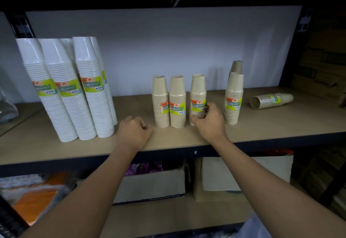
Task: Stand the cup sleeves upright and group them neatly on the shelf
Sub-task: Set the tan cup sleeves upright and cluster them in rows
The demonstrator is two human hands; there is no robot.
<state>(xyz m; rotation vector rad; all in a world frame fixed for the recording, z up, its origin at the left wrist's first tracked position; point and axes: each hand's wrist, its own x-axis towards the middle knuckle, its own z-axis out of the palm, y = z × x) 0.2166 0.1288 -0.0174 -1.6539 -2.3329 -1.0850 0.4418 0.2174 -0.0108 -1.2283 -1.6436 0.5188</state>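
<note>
Several brown cup sleeves with green labels stand on the wooden shelf [280, 125]. Two upright ones [169, 102] touch each other at the middle. A third upright sleeve [198, 91] stands just right of them, and my right hand [209, 120] grips its lower part. Further right another upright sleeve [234, 99] stands in front of one more [236, 67]. One brown sleeve [271, 100] lies on its side at the far right. My left hand [133, 132] rests as a loose fist on the shelf, left of the pair, holding nothing.
Tall white cup sleeves [74, 91] stand grouped at the shelf's left. A clear plastic item [7, 110] sits at the far left. Below the shelf are cardboard boxes [149, 185] and orange packs [35, 196]. Brown cartons [324, 73] stack to the right.
</note>
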